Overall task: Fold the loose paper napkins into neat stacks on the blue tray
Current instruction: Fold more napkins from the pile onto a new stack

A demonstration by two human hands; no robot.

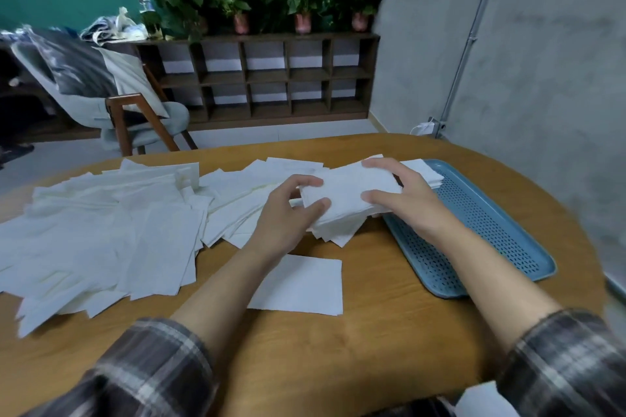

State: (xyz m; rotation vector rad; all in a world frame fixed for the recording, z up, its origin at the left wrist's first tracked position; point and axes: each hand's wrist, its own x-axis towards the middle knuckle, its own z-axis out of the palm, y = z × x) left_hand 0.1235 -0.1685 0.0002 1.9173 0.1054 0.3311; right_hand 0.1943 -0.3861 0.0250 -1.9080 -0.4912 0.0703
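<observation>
Napkin stack [349, 193], gripped by left hand [288, 213] and right hand [410, 203] fingers [376, 196]; align edges, then lower onto blue tray [491, 234].

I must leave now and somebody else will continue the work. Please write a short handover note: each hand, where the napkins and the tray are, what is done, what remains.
Hands: the left hand and the right hand grip a stack of folded napkins from its two sides, at the left edge of the blue tray.
Done: this stack is gathered; more white napkins seem to lie at the tray's far end.
Left: set the stack on the tray, then fold the loose pile and the single napkin on the wooden table.
</observation>
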